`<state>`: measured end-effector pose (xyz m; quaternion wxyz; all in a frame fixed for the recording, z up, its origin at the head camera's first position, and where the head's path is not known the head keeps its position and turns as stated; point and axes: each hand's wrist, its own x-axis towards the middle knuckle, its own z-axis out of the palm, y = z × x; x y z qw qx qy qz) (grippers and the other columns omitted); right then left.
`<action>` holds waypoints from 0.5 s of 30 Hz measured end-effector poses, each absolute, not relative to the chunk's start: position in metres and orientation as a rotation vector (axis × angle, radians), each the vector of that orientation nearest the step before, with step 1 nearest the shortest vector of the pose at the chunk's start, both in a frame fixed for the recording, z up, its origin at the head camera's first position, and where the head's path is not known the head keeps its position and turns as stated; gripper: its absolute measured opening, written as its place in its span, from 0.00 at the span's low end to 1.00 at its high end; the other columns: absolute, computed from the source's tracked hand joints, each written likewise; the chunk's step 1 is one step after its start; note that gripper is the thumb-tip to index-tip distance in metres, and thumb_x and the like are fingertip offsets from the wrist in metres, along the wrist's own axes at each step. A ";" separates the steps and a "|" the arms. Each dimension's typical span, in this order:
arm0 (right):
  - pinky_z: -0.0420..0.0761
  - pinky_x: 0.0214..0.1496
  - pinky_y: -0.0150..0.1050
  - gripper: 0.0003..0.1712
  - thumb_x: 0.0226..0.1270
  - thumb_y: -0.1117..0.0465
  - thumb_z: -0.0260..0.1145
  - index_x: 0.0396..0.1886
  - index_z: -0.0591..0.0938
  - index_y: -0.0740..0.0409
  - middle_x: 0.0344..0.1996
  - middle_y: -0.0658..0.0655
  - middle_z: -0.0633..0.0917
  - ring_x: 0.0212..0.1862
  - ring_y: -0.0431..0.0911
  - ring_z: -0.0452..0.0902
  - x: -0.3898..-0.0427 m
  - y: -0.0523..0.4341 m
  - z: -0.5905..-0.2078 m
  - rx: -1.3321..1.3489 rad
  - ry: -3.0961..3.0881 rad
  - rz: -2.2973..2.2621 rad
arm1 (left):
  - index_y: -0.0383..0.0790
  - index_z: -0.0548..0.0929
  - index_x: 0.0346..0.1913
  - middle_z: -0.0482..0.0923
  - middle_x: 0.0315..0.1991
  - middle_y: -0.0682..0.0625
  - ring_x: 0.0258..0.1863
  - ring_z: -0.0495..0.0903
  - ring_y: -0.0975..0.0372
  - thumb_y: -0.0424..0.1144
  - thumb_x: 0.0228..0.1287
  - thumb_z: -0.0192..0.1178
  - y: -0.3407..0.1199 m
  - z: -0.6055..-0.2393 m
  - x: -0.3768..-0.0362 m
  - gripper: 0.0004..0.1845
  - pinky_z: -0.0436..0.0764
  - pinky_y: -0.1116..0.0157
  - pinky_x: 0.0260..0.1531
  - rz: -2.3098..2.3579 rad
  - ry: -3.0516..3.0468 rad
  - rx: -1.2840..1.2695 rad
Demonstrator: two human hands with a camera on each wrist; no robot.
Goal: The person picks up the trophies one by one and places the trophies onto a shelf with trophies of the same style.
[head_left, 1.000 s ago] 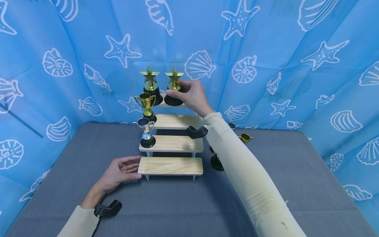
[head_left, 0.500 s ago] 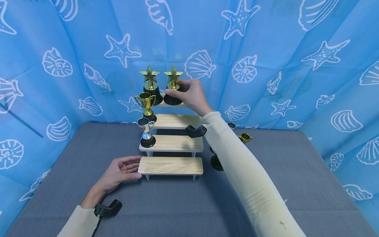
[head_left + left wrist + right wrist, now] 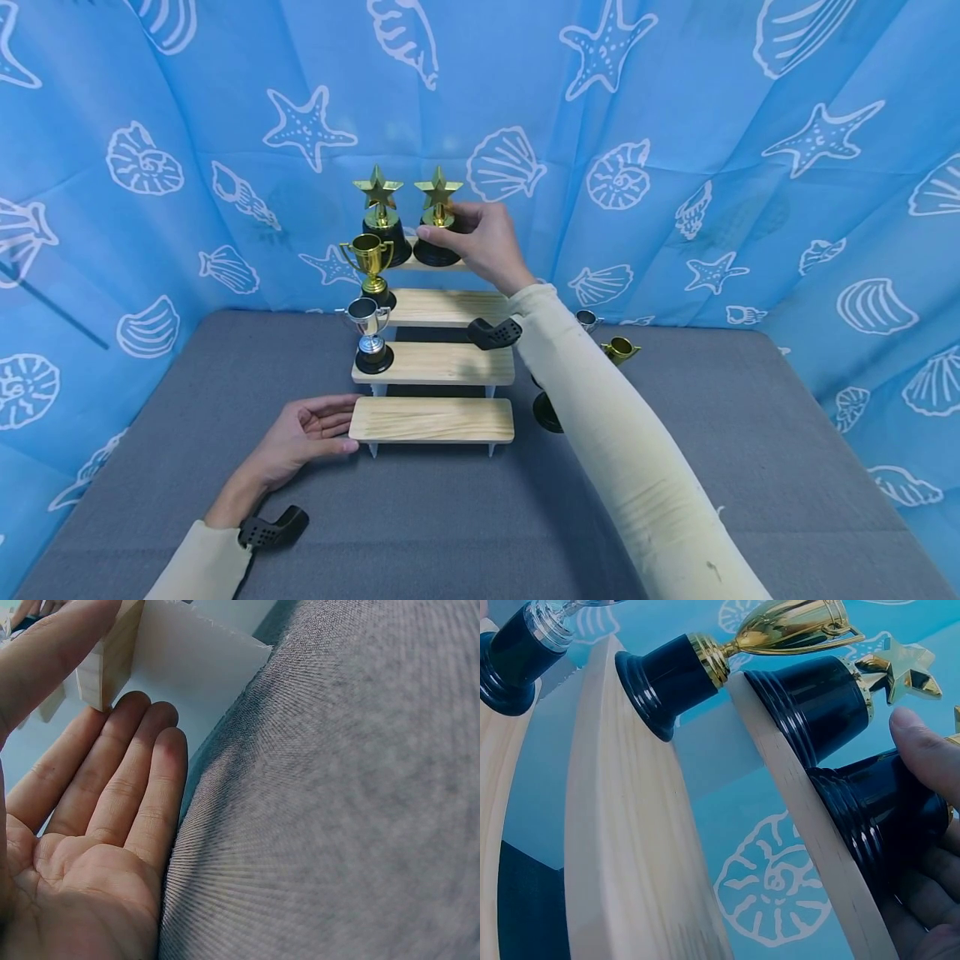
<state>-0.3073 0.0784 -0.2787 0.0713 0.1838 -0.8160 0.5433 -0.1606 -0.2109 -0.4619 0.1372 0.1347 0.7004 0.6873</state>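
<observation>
My right hand point(image 3: 491, 242) grips a gold star trophy point(image 3: 438, 193) by its black base point(image 3: 885, 814), thumb on the near side. The trophy stands upright on the top plank of a wooden step stand point(image 3: 432, 419). Left of it, on the same plank, is a second star trophy point(image 3: 378, 196). A gold cup trophy point(image 3: 369, 257) sits one step lower, and a silver cup trophy point(image 3: 366, 315) one step below that. With fingers nearly straight, my left hand point(image 3: 300, 437) touches the left end of the lowest plank point(image 3: 112, 664).
More trophies stand right of the stand, partly hidden behind my right sleeve; a gold cup point(image 3: 619, 349) and a silver cup point(image 3: 587, 319) show. Grey cloth point(image 3: 360, 533) covers the table, and a blue shell-patterned curtain point(image 3: 525, 83) hangs behind and at both sides.
My right hand and the star trophy have shifted slightly left along the top plank, towards the other star trophy. My left hand has stayed in place.
</observation>
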 end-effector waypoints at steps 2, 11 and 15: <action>0.86 0.51 0.35 0.39 0.62 0.51 0.77 0.68 0.76 0.63 0.49 0.60 0.88 0.48 0.45 0.86 -0.307 0.078 -0.279 0.552 -2.448 1.643 | 0.16 0.63 0.69 0.66 0.67 0.22 0.58 0.81 0.64 0.23 0.55 0.72 -0.211 -0.462 -0.160 0.41 0.80 0.64 0.60 1.992 2.026 0.402; 0.86 0.51 0.35 0.39 0.61 0.50 0.78 0.68 0.76 0.63 0.50 0.59 0.88 0.48 0.45 0.86 -0.307 0.078 -0.280 0.542 -2.445 1.628 | 0.16 0.63 0.69 0.67 0.66 0.22 0.57 0.81 0.64 0.22 0.55 0.72 -0.211 -0.462 -0.160 0.40 0.80 0.65 0.59 2.000 2.021 0.414; 0.86 0.51 0.35 0.39 0.61 0.50 0.78 0.68 0.76 0.62 0.49 0.59 0.88 0.47 0.44 0.86 -0.308 0.078 -0.281 0.549 -2.439 1.632 | 0.16 0.64 0.69 0.67 0.66 0.22 0.58 0.81 0.64 0.23 0.56 0.72 -0.212 -0.463 -0.160 0.40 0.80 0.65 0.60 2.002 2.018 0.420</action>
